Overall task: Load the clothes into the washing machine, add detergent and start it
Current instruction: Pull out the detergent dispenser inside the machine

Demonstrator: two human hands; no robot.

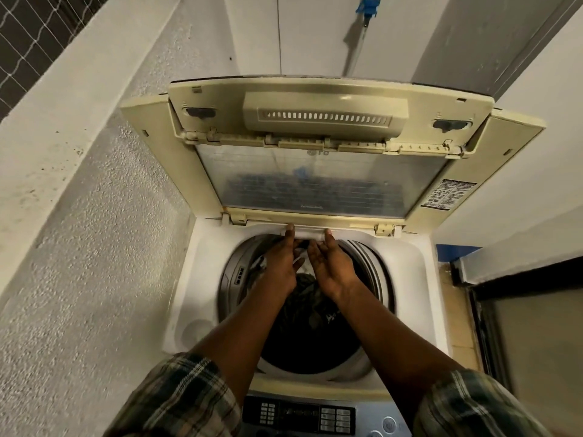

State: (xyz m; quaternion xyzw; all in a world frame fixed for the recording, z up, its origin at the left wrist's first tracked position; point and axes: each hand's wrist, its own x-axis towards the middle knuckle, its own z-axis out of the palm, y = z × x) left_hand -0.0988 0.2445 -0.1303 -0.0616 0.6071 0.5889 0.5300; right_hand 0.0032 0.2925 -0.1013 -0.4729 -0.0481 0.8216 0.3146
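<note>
The white top-loading washing machine (202, 279) stands below me with its folding lid (315, 181) raised against the back wall. Dark clothes (312, 313) lie in the drum. Both arms reach over the drum to its back rim. My left hand (282, 263) and my right hand (331, 266) sit side by side, thumbs on top of a small white detergent drawer (309, 232) at the rim's middle, fingers curled under it. No detergent container is in view.
The control panel (303, 414) with its buttons lies at the near edge, between my plaid sleeves. A textured wall runs close along the left. A blue tap (367, 4) hangs on the back wall. A dark door frame (504, 294) stands at the right.
</note>
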